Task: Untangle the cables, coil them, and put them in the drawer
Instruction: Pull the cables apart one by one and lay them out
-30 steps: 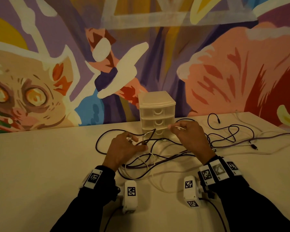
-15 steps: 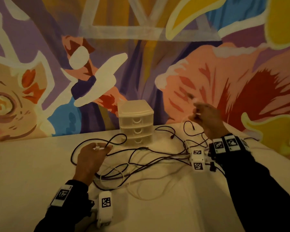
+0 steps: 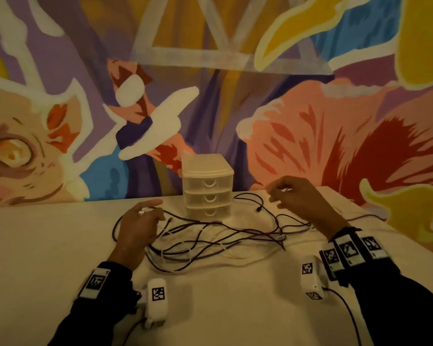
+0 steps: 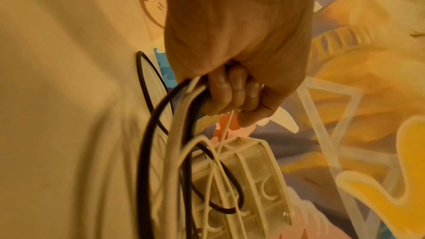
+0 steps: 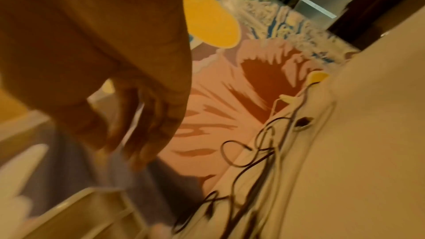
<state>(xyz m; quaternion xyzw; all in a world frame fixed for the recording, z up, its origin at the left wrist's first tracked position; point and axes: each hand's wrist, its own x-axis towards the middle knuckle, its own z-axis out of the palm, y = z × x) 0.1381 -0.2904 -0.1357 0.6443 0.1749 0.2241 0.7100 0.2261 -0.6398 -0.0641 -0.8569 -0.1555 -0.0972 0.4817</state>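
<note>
A tangle of dark and white cables [image 3: 223, 238] lies on the cream table [image 3: 48, 245] in front of a small translucent three-drawer unit [image 3: 208, 186], all drawers closed. My left hand [image 3: 140, 221] rests at the tangle's left side. In the left wrist view its curled fingers [image 4: 232, 94] grip white and dark cable strands [image 4: 179, 115], and a white plug [image 3: 143, 211] shows at its knuckles. My right hand [image 3: 293, 196] hovers above the table to the right of the drawers. A bit of white cable [image 3: 286, 189] shows between its fingertips. The right wrist view is blurred.
A painted mural wall [image 3: 310, 133] rises directly behind the table and the drawer unit. Loose dark cable loops [image 3: 255, 203] and a plug end [image 3: 259, 209] lie between the drawers and my right hand. The table's right edge [image 3: 410, 245] runs diagonally near my right forearm.
My right hand had lifted high to the right, drawing a white cable up; it has now come back down toward the drawers. My left hand stayed on the tangle, holding the plug.
</note>
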